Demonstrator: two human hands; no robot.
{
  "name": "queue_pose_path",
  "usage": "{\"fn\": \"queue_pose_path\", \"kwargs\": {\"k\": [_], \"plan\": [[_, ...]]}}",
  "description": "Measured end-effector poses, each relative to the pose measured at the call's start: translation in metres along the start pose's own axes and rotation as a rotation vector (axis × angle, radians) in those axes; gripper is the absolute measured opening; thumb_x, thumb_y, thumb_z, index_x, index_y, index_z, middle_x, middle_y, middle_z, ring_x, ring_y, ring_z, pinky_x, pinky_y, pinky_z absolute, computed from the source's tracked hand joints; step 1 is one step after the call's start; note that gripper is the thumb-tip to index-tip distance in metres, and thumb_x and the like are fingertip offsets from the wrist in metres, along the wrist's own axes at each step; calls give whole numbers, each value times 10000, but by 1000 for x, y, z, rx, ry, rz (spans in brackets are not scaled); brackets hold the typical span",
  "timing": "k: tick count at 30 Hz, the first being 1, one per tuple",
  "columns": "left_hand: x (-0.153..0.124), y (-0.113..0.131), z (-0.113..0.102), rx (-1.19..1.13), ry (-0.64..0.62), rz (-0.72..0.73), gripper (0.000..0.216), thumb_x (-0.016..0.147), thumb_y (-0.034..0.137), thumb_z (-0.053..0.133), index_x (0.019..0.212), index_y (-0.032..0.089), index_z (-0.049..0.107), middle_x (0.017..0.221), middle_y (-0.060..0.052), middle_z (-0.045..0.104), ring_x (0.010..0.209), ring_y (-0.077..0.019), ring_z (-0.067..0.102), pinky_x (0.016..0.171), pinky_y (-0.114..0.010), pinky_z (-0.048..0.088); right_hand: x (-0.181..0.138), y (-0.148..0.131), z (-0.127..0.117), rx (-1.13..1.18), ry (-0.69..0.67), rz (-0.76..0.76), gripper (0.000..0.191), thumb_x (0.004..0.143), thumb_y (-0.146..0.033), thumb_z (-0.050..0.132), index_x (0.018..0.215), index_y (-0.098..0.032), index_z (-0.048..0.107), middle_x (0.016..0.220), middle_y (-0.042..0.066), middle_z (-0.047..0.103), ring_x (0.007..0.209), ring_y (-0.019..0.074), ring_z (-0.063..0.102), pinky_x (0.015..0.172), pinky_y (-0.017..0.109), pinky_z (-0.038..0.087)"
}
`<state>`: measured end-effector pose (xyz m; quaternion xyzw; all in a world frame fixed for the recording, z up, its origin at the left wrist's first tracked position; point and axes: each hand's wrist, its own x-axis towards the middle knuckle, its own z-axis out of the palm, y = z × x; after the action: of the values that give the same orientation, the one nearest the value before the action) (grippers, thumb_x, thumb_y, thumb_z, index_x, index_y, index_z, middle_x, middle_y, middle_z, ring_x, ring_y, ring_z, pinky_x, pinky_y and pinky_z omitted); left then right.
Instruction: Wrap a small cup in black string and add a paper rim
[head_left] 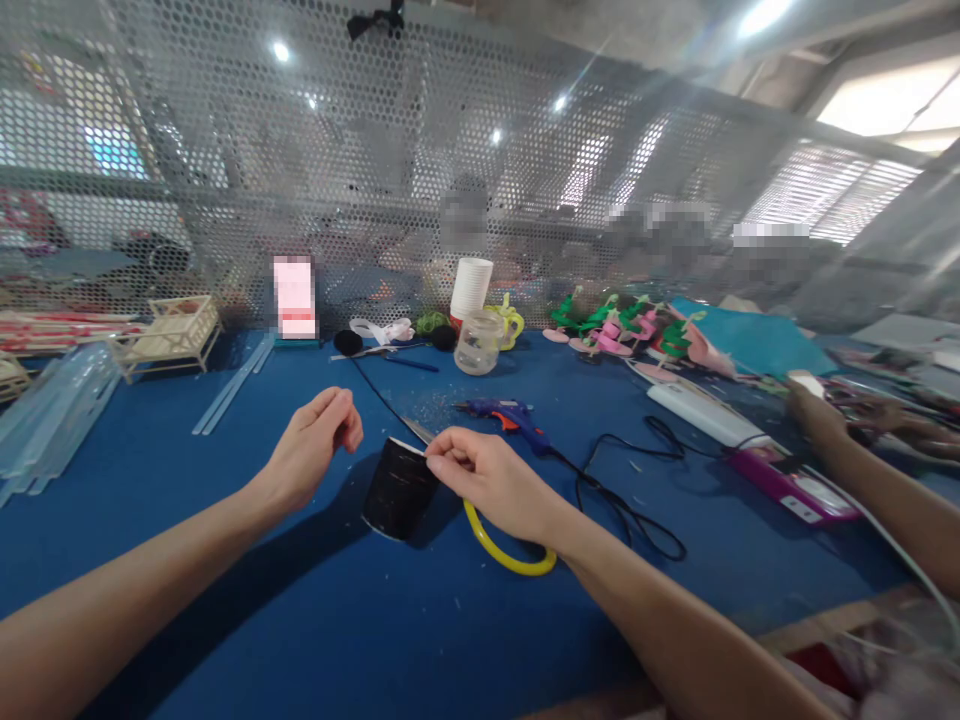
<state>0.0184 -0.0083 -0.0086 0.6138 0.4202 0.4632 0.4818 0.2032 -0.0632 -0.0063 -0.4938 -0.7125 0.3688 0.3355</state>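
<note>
A black-wrapped cup [399,490] with a pale rim leans slightly on the blue table. At its upper right rim, my right hand [495,480] has thumb and fingertips pinched on the edge. My left hand [319,440] hovers to the left of the cup with fingers curled; whether anything is in them is hidden. A black cord [375,388] runs from a black ball of cord [347,343] toward the cup. Under my right hand lie scissors with a yellow handle [510,562], their blades partly covered. A blue glue gun [510,417] rests just beyond.
Clear glue sticks [64,420] and a small wooden frame [169,335] lie left. A phone [295,300], stacked paper cups [471,287] and a clear jar [478,343] stand behind. Right are green-and-pink craft pieces [615,330], a power strip [795,485] and another person's hand [817,415].
</note>
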Motion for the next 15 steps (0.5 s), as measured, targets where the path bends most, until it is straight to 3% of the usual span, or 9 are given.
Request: {"fn": "queue_pose_path", "kwargs": {"k": [3,8,15], "plan": [[1,0,0,56,-31,-52,411,833,376,376,473,177,377,430,47,397,471,-86,359,529,-238,307,0,2,-2,21,-5,-2,145,815,-250,430,751,-141,499,523,-63,374,465,61,309,435,198,247],[1,-4,1,105,-83,-102,148,702,275,576,663,150,505,587,43,514,541,-78,438,559,-219,345,2,6,-3,118,61,28,138,812,-271,439,782,-146,490,522,-71,364,437,54,315,414,194,250],[1,-6,0,120,-103,-178,364,773,416,455,509,169,417,422,63,398,414,-72,362,468,-220,283,1,9,-4,191,103,35,157,814,-308,447,788,-158,482,506,-84,354,386,39,283,387,190,239]]}}
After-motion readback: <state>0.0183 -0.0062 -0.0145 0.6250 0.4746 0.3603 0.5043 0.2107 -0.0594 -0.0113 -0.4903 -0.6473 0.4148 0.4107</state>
